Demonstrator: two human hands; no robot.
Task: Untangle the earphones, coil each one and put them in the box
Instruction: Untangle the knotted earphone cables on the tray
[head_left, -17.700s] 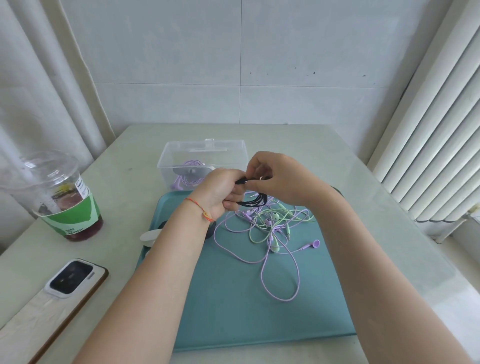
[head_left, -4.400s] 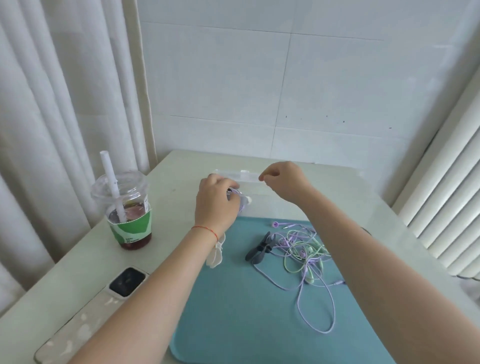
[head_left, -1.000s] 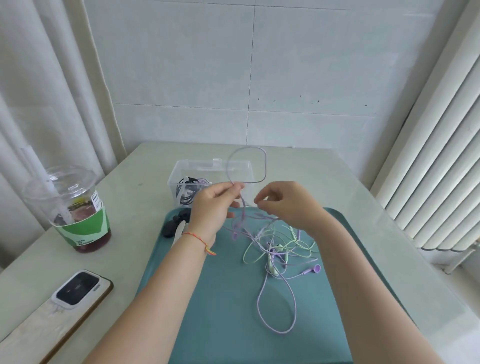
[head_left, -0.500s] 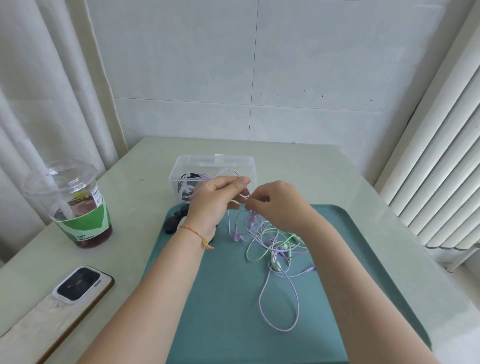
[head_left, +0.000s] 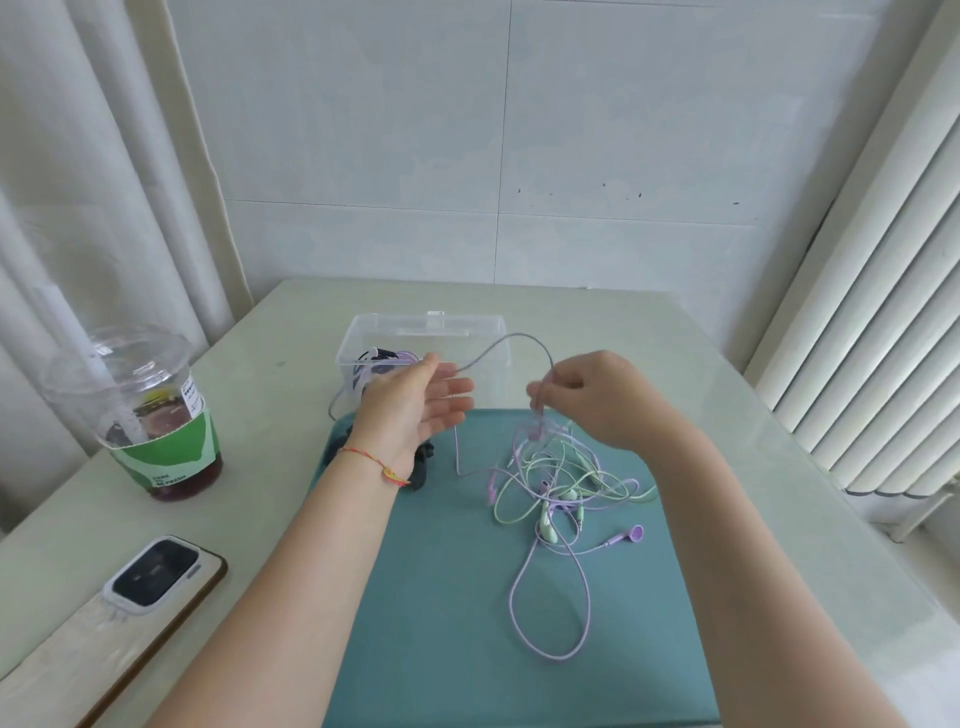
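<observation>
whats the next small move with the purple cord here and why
Probably wind the next loop of the thin purple earphone cord around the left hand. Its fingers are straight, the cord arches from them to the right hand, which pinches it above the purple and green earphone tangle on the teal tray, so slack is available.

I can't make out where the purple cable (head_left: 511, 340) meets the left hand (head_left: 415, 410); that wrist hides most of a dark object (head_left: 423, 462). The box (head_left: 483, 332) contents blur together, and the phone case (head_left: 67, 660) runs off-frame.
</observation>
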